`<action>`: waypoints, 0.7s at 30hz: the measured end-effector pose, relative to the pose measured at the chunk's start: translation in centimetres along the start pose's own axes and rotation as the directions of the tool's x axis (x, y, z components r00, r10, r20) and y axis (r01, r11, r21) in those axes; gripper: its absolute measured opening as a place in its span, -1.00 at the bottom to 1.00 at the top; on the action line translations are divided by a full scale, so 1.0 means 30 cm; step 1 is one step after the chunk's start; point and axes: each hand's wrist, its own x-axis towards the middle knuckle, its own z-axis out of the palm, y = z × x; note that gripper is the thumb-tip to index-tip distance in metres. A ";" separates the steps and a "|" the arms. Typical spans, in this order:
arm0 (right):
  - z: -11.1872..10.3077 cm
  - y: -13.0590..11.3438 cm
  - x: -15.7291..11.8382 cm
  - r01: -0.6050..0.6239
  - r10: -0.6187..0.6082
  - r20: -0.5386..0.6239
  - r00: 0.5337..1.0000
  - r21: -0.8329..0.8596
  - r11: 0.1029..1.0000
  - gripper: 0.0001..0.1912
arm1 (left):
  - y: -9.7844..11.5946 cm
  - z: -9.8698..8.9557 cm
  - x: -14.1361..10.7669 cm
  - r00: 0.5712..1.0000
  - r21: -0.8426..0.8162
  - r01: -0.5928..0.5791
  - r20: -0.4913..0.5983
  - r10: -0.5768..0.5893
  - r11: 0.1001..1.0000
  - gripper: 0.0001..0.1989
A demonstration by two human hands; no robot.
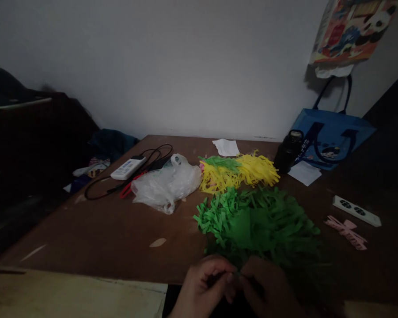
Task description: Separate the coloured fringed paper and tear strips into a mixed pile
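At the table's near edge my left hand (207,285) and my right hand (268,287) meet, fingertips pinched close together. Something small and pale shows between them, too dim and tiny to name. Just beyond my fingers lies a heap of green fringed paper (252,221), cut into many thin strips with a solid uncut piece in its middle. Behind it rests yellow fringed paper (238,174), with a light green piece (220,163) on top. My right hand is in shadow, so its fingers are hard to make out.
Left of the paper are a crumpled clear plastic bag (168,183), a white power strip (128,168) and black cables. At right stand a dark bottle (287,152) and a blue bag (331,132), with a pink hair clip (346,230) and a white two-dial object (357,210) nearby.
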 end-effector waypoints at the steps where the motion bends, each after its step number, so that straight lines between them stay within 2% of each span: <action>1: -0.004 -0.001 0.002 -0.005 0.005 -0.007 1.000 -0.001 1.000 -0.80 | 0.001 -0.001 0.002 0.999 -0.066 0.052 0.013 -0.051 0.996 -0.80; 3: -0.012 -0.003 0.005 -0.013 0.013 -0.014 1.000 0.000 1.000 -0.82 | 0.008 -0.007 0.008 0.994 -0.093 0.108 0.014 -0.107 0.990 -0.80; 5: -0.017 -0.006 0.008 -0.014 0.014 -0.012 1.000 0.005 1.000 -0.83 | 0.023 -0.018 0.015 0.996 0.011 0.084 -0.007 -0.084 0.996 -0.87; 7: -0.017 -0.009 0.011 -0.011 0.011 -0.009 1.000 0.012 1.000 -0.83 | 0.046 -0.033 0.021 1.000 0.189 -0.004 -0.010 0.006 0.982 -0.90; 11: -0.014 -0.010 0.014 0.000 0.000 -0.012 1.000 0.017 1.000 -0.84 | 0.100 -0.060 0.026 0.977 0.462 -0.213 0.080 0.199 0.861 -0.84; 15: -0.013 -0.011 0.012 0.013 -0.013 -0.015 1.000 0.012 1.000 -0.83 | 0.123 -0.069 0.022 0.938 0.538 -0.345 0.166 0.305 0.769 -0.81; 18: -0.011 -0.017 0.011 0.017 -0.017 -0.018 1.000 0.002 1.000 -0.81 | 0.113 -0.063 0.016 0.923 0.573 -0.374 0.152 0.355 0.729 -0.80; 21: -0.008 -0.021 0.011 0.028 -0.028 -0.020 0.999 -0.011 1.000 -0.81 | 0.100 -0.056 0.014 0.925 0.588 -0.357 0.113 0.363 0.726 -0.78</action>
